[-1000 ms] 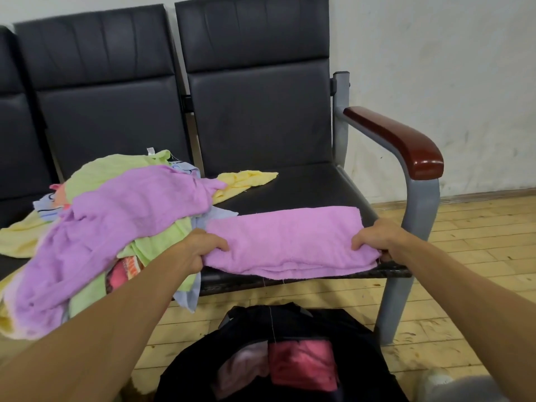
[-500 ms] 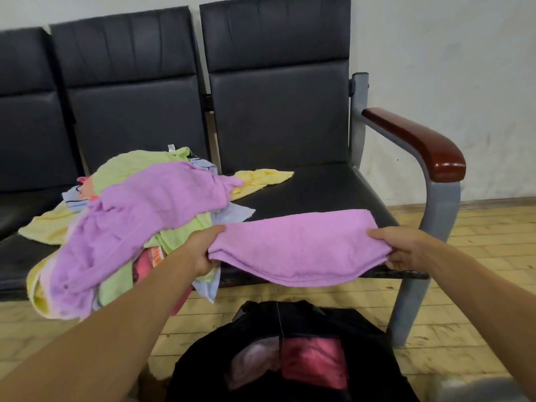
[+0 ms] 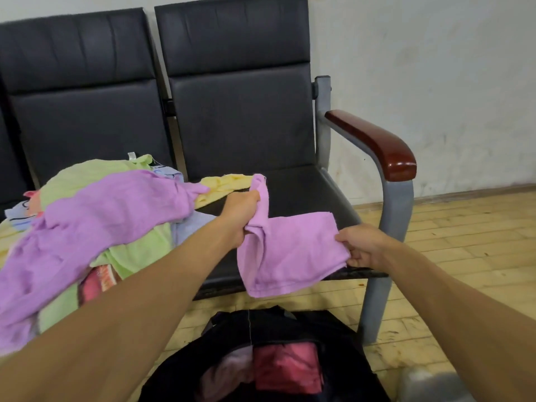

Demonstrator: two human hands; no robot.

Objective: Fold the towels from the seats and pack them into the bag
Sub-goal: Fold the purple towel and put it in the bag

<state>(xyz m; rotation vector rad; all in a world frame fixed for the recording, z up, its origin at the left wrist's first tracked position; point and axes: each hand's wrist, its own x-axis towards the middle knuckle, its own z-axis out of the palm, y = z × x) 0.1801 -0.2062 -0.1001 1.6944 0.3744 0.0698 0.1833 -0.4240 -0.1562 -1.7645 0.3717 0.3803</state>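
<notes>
Since half a second ago, the left hand (image 3: 243,216) has swung up and across toward the right, carrying its end of the purple towel (image 3: 293,253) with it, so the cloth no longer stretches wide between the two hands. That hand is clenched round a bunched end of the towel, a tuft of which sticks up above the knuckles. The right hand (image 3: 362,248) pinches the opposite edge, thumb on top, at the front lip of the black padded surface (image 3: 307,192). Between them the towel hangs in a doubled flap, its lower edge drooping past the front of the seat. Its long axis runs left to right, and the left hand is the one closing that span, so the fold probably finishes when the two ends meet at the right hand. Directly below and nearer the person sits the open black bag (image 3: 342,340), with a pink folded towel (image 3: 287,369) already inside. On the left, a heap of unfolded towels (image 3: 95,224) waits.
</notes>
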